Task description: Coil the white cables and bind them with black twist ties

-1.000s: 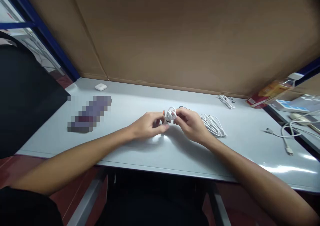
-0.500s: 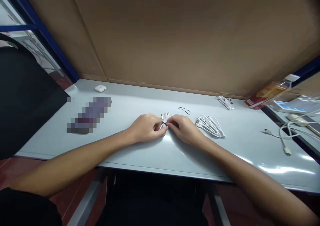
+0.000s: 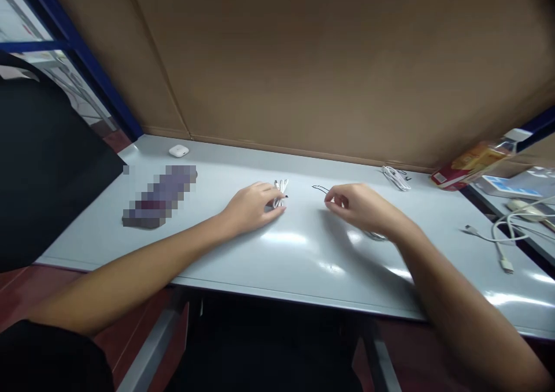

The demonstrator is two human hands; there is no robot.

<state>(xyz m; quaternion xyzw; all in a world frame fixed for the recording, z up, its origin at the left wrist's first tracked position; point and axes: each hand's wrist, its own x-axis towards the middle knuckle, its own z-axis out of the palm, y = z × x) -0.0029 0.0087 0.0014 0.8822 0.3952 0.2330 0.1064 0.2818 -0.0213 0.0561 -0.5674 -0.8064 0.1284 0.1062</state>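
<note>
My left hand [image 3: 251, 207] rests on the grey table [image 3: 303, 259] with its fingers closed on a small bundled white cable [image 3: 280, 188], whose ends stick out beyond the fingertips. My right hand [image 3: 362, 207] hovers a little to the right, fingers loosely curled and apart, holding nothing. Its fingertips are just beside a thin black twist tie [image 3: 319, 189] lying on the table. A larger coil of white cable [image 3: 376, 236] lies mostly hidden under my right wrist.
A white earbud case [image 3: 178, 150] and a blurred oblong object [image 3: 160, 198] lie at the left. Another white cable bundle [image 3: 395, 178] and an orange packet [image 3: 468, 162] sit at the back right, with a loose white cable [image 3: 498, 239] further right. A cardboard wall [image 3: 303, 62] stands behind.
My hands have come apart. The right hand let go of the bundled cable and moved right, over the larger coil. The left hand slid the bundle slightly away from me.
</note>
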